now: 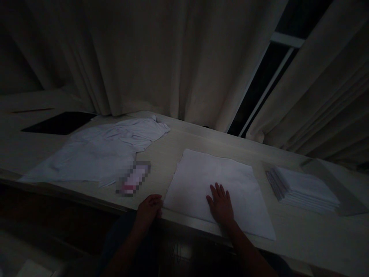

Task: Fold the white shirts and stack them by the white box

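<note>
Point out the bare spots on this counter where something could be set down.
Bare counter lies between the crumpled shirt and flat cloth, and behind that cloth toward the curtain. A narrower strip separates it from the folded stack. The front edge is crowded by both hands.

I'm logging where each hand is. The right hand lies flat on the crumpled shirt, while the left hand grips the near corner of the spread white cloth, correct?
Not quite. The head view shows the right hand flat on the spread white cloth, not the crumpled shirt, which lies apart to the left. The left hand is at the cloth's near corner.

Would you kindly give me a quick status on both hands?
Right hand flat on white square cloth. Left hand curled at its near-left corner. Crumpled white garment lies apart, left.
</note>
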Available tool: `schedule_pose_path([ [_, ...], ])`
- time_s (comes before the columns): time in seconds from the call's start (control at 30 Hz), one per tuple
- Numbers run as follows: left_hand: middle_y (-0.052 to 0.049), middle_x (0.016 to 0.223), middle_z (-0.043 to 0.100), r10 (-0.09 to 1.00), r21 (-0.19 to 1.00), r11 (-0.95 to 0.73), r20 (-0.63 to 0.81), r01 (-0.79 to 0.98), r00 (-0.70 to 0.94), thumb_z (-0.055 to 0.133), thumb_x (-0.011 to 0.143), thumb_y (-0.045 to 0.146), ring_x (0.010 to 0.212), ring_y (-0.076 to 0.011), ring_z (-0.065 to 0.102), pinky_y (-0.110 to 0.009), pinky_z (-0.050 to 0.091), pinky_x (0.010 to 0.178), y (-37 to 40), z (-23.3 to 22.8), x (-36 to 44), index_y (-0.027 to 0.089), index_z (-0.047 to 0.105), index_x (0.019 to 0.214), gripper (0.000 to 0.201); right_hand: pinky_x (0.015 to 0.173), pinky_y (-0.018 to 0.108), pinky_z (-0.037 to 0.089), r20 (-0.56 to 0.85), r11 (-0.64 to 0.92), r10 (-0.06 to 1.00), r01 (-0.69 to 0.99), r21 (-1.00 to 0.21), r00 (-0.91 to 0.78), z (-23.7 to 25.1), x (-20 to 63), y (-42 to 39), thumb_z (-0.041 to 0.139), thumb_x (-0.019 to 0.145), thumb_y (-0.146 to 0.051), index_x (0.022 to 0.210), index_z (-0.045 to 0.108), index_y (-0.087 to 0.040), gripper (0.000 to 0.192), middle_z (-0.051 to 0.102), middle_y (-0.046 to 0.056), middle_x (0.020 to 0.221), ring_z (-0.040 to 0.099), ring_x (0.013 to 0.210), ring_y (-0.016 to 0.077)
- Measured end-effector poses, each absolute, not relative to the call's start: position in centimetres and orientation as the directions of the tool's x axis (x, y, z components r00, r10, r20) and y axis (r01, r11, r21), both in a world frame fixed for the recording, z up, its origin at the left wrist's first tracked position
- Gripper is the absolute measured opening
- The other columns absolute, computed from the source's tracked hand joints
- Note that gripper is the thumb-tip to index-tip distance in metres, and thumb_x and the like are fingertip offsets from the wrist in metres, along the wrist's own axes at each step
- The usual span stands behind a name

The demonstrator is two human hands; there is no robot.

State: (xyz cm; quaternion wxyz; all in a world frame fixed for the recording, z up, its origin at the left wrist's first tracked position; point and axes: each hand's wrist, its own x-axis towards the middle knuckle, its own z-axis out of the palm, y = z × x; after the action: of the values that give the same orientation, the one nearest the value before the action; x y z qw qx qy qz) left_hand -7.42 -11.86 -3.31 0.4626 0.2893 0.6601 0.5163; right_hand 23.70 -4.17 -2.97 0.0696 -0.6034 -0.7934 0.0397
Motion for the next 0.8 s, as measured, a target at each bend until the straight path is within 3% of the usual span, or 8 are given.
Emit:
schedule_pose_path([
  [0.13, 0.007, 0.063, 0.058, 0.866, 0.956, 0.286, -0.286, -0.063, -0.41, 0.067, 0.066, 0.043, 0.04, -0.0111, 0.053, -0.025, 0.04, 0.041, -12.09, -3.14, -7.3, 0.019, 0.055, 0.098, 0.042, 0.117, 0.049, 0.003, 0.055, 0.264, 0.965, 0.953, -0.15, -0.258, -2.92, 23.73, -4.17, 0.017, 0.098, -0.059, 0.151, 0.03, -0.025, 0.064, 0.018, 0.004, 0.16, 0.008, 0.148, 0.0245],
  [0.4, 0.0, 0.086, 0.066, 0.877, 0.943, 0.323, -0.267, 0.078, -0.4, 0.062, 0.073, 0.047, 0.039, -0.0099, 0.052, -0.026, 0.04, 0.038, -12.44, -2.62, -6.71, 0.021, 0.053, 0.104, 0.042, 0.117, 0.049, 0.004, 0.077, 0.266, 0.963, 0.953, -0.143, -0.257, -3.03, 23.67, -4.16, 0.017, 0.098, -0.059, 0.151, 0.03, -0.025, 0.064, 0.018, 0.003, 0.16, 0.008, 0.148, 0.0244],
  [0.8, 0.001, 0.087, 0.066, 0.89, 0.949, 0.314, -0.281, 0.036, -0.359, 0.068, 0.066, 0.044, 0.042, -0.0088, 0.051, -0.024, 0.041, 0.038, -12.51, -2.82, -6.81, 0.023, 0.053, 0.108, 0.049, 0.117, 0.049, 0.003, 0.061, 0.258, 0.966, 0.951, -0.167, -0.252, -2.72, 23.74, -4.17, 0.019, 0.098, -0.058, 0.151, 0.03, -0.026, 0.063, 0.018, 0.003, 0.16, 0.008, 0.148, 0.0246],
])
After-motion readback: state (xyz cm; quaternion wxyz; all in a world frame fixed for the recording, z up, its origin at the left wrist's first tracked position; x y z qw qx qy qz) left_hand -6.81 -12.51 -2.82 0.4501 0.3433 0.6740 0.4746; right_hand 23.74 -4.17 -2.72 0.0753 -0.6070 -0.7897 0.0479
